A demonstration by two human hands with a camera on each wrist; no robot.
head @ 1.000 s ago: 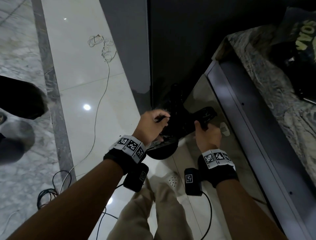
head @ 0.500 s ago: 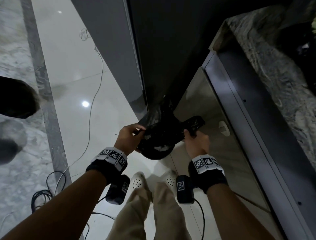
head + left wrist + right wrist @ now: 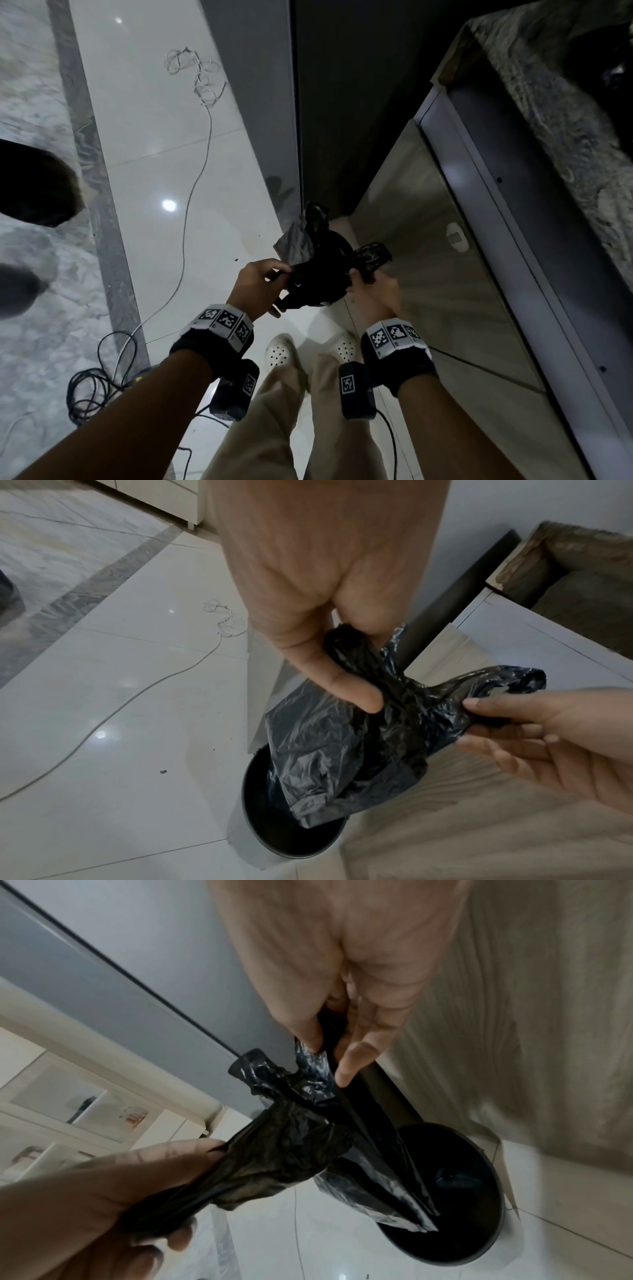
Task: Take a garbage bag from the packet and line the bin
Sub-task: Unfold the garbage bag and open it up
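A crumpled black garbage bag (image 3: 318,274) is stretched between both hands above the floor. My left hand (image 3: 274,277) pinches its left part with the thumb (image 3: 356,696) on top. My right hand (image 3: 359,277) grips a bunched end (image 3: 507,685) on the right. The bag's lower body (image 3: 329,772) hangs into the mouth of a round bin (image 3: 291,850) with a dark inside, standing on the floor by the cabinet. In the right wrist view my right hand (image 3: 329,1056) pinches the bag (image 3: 291,1139) over the bin (image 3: 472,1204). In the head view the bag hides the bin.
White glossy floor tiles (image 3: 144,137) carry a white cable (image 3: 195,144) and black cables (image 3: 92,383). A dark panel (image 3: 342,102) and a wood-grain cabinet front (image 3: 428,257) close the far and right sides. A stone counter (image 3: 555,113) runs above right. My feet (image 3: 281,353) stand close behind the bin.
Both hands keep hold of the bag and have come slightly closer together. A grey-lit fold of the bag now stands up beyond my left hand. The head view has shifted.
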